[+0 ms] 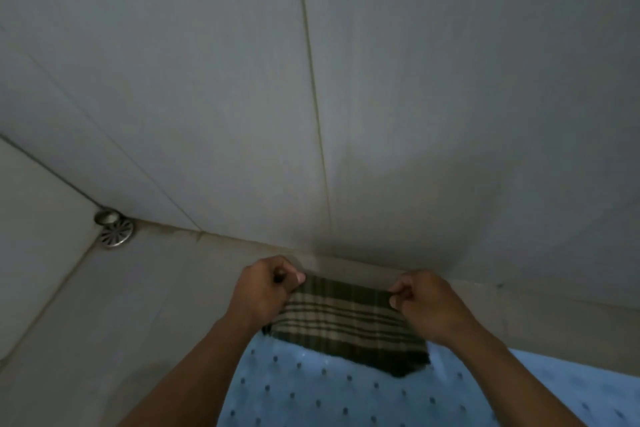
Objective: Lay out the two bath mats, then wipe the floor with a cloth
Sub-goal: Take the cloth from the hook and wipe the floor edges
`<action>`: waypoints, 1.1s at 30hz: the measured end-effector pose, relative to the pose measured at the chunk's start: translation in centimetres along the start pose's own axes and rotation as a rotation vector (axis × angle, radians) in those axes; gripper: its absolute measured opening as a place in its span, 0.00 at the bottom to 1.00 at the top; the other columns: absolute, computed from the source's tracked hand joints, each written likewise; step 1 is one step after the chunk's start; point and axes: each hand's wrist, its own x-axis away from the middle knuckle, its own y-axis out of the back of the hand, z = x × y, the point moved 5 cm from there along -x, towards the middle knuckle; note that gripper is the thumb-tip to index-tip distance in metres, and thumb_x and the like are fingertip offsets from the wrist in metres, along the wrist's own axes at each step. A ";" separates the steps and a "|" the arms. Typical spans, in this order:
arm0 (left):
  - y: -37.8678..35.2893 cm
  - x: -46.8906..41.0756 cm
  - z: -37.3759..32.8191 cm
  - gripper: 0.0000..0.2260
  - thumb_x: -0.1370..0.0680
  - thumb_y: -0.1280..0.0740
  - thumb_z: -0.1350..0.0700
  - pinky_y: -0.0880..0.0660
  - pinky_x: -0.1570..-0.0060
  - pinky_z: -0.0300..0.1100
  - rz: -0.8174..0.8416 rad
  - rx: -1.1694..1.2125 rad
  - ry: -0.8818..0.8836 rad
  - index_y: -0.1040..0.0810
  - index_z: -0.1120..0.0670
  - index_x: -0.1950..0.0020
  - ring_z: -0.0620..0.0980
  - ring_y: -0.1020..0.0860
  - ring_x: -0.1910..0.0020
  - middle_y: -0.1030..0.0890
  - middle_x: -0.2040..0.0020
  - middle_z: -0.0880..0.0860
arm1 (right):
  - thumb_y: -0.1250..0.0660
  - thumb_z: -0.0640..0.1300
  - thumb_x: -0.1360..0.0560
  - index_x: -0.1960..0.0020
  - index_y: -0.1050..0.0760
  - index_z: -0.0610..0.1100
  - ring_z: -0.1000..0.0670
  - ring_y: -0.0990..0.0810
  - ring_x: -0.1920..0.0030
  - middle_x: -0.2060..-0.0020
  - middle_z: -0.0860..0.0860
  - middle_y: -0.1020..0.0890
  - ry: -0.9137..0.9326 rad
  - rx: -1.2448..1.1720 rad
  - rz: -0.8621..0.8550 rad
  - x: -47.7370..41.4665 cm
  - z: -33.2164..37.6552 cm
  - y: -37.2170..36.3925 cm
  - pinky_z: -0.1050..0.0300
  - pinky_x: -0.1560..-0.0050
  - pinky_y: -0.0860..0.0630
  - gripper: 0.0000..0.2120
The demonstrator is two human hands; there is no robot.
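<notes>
Head view, the only view supplied. The left hand (265, 288) and the right hand (424, 302) each pinch one upper corner of a checked cloth (343, 315). The fingers (298, 277) of both hands are curled tight on the fabric, and the top edge is stretched taut between them. The cloth is green and beige with a frayed lower edge. Whether it is the second mat or the wiping cloth cannot be told.

It is held low, close to where the floor (121, 305) meets the tiled wall (415, 80). Its lower edge overlaps the far edge of a blue dotted mat (311, 388), which lies spread nearest the person. Contact between the two cannot be confirmed. A round metal drain (116, 230) sits in the floor corner to the left, well apart from both.

Judgement: one mat appears to be laid. The checked cloth is in hand and not yet set down.

Risks noted:
- If one corner is released before the other, the cloth would likely land skewed or folded.
- If it is lowered where it hangs, it may rest partly on the blue mat rather than flat on the floor.
- Lighting is dim, so moisture on the tiles cannot be judged. A damp floor could let either piece slide underfoot.
</notes>
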 end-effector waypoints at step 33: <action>-8.0 -0.7 3.5 0.26 0.18 0.50 0.51 0.45 0.29 0.56 -0.068 -0.586 -0.369 0.28 0.63 0.27 0.63 0.30 0.28 0.28 0.28 0.63 | 0.47 0.51 0.21 0.26 0.32 0.43 0.39 0.31 0.27 0.27 0.39 0.31 0.019 0.536 -0.337 -2.6 0.8 -11.3 0.39 0.28 0.35 0.27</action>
